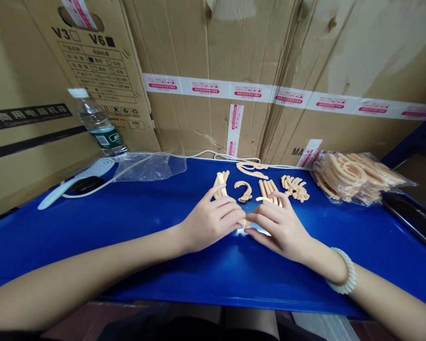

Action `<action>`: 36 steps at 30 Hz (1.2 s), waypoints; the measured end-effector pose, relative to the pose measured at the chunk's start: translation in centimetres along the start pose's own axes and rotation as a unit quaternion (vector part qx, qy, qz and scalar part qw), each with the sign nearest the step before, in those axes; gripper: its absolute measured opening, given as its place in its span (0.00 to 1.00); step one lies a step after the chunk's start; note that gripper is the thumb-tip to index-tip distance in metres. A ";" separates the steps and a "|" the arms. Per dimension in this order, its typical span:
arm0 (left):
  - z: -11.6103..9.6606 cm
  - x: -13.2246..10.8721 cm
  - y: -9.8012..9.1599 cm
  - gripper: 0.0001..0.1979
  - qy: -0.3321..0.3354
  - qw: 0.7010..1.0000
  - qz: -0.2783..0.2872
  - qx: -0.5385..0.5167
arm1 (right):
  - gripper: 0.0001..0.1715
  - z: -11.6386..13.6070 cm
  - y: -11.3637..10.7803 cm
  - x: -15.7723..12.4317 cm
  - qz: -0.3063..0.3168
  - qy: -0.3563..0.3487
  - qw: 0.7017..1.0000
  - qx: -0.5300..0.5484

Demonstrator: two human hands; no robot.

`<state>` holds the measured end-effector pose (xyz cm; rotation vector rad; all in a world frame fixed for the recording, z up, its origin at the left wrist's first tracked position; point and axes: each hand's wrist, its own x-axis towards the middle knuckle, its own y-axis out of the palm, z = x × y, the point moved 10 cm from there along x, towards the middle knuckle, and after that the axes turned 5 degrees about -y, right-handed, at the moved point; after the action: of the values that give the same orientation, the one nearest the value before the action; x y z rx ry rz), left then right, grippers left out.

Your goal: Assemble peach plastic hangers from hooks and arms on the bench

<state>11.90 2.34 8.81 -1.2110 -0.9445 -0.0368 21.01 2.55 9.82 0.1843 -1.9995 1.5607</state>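
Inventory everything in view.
Flat wooden pieces: many, tan, centre
Bagged wooden pieces: many, tan, right
Smooth tabletop: one, blue, below
Taped cardboard boxes: several, brown, behind
White-capped plastic bottle: one, clear, back left
Flat handled paddle: one, pale blue, left
Rounded object: one, black, beside paddle
Thin cabling: some, white, back and left
Crumpled plastic film: one, clear, back left
Flat glossy object: one, black, right
Beaded bracelet: one, pale green, right wrist
Left hand: one, bare, centre
Right hand: one, bare, centre
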 end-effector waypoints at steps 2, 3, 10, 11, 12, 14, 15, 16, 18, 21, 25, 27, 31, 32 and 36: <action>-0.1 0.0 0.4 0.11 0.002 1.000 0.010 0.022 | 0.12 0.5 0.1 0.1 0.002 -0.008 1.000 -0.010; -0.2 0.0 0.7 0.12 0.007 0.999 0.019 0.032 | 0.12 0.7 0.2 0.1 0.003 -0.013 1.000 -0.013; -0.4 -0.3 1.4 0.13 0.018 0.999 0.047 0.005 | 0.12 0.9 1.1 -0.1 0.021 -0.001 0.999 0.044; -0.4 -0.3 1.2 0.13 0.017 0.999 0.043 -0.002 | 0.13 0.8 1.2 -0.1 0.019 0.006 0.998 0.062; -0.5 -0.3 1.0 0.14 0.019 0.999 0.037 -0.006 | 0.14 0.6 1.3 -0.1 0.015 0.016 0.996 0.084; -0.8 -0.3 0.3 0.15 0.030 0.999 0.017 -0.009 | 0.15 -0.2 1.0 -0.2 -0.007 0.043 0.990 0.136; -0.7 -0.2 -0.1 0.15 0.034 0.999 0.008 -0.011 | 0.15 -0.8 0.8 -0.2 -0.022 0.061 0.986 0.156; -0.5 -0.1 -0.5 0.15 0.035 0.999 0.000 -0.015 | 0.14 -1.5 0.4 -0.3 -0.038 0.078 0.982 0.167; 0.6 0.2 -1.1 0.13 0.030 0.999 0.001 -0.034 | 0.12 -3.0 -0.4 -0.5 -0.063 0.111 0.978 0.168; 3.6 0.4 -0.9 0.09 0.013 0.997 0.043 -0.055 | 0.08 -4.8 -1.4 -0.7 -0.085 0.137 0.975 0.149; 8.4 -0.2 0.8 0.07 -0.042 0.990 0.130 -0.032 | 0.07 -5.7 -1.4 -0.8 -0.085 0.128 0.981 0.115; 9.6 -0.7 1.8 0.07 -0.048 0.985 0.166 -0.030 | 0.07 -5.9 -0.8 -0.7 -0.076 0.118 0.985 0.100; 9.5 -1.3 2.9 0.08 -0.036 0.977 0.202 -0.051 | 0.07 -6.2 0.8 -0.3 -0.049 0.104 0.990 0.083; 9.4 -1.3 3.1 0.09 -0.037 0.977 0.204 -0.059 | 0.08 -6.4 1.2 -0.2 -0.044 0.105 0.990 0.081; 9.1 -1.4 3.5 0.09 -0.051 0.976 0.202 -0.064 | 0.10 -7.0 2.8 -0.1 -0.025 0.109 0.991 0.071</action>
<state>7.33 10.38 5.53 -1.5183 -0.7763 0.2942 22.38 9.83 8.31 0.1123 -1.7055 1.6188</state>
